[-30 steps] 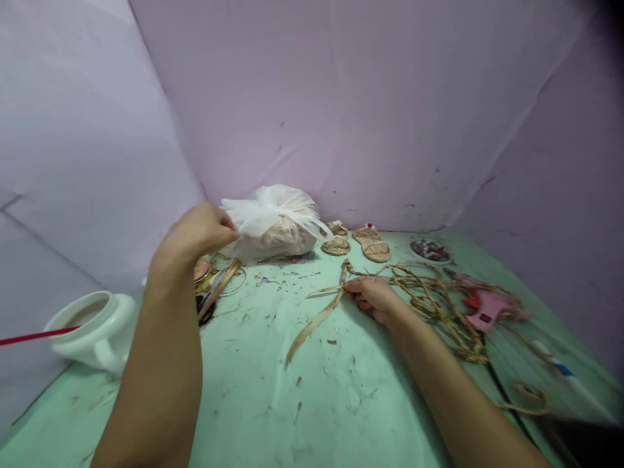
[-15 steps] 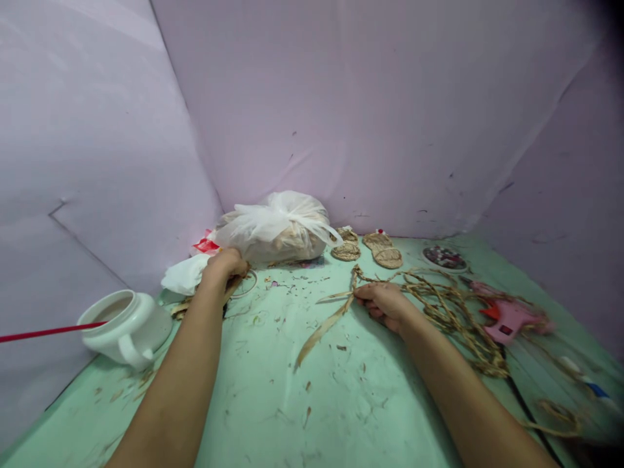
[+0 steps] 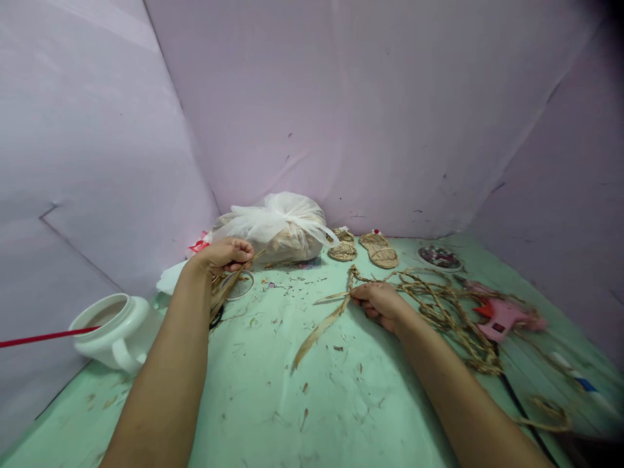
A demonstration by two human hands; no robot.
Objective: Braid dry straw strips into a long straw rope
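Between the fingertips of my left hand is a thin dried fibre strip, pinched above a bundle of dried strips at the left of the table. My right hand is closed on the end of a braided fibre cord, where loose flat strips fan out to the left. From there the cord runs into a tangled coil of braid to the right. Scissors' ring handles seem to lie partly under the bundle, though most of that object is hidden.
A knotted white plastic bag sits against the back wall, beside two small woven soles. At right are a bowl of dark beads and a pink glue gun with its cable. A white pot with a red stick stands at left.
My left hand has risen off the bundle and moved slightly right, drawing a thin strip up with it. The right hand keeps its grip on the braid.
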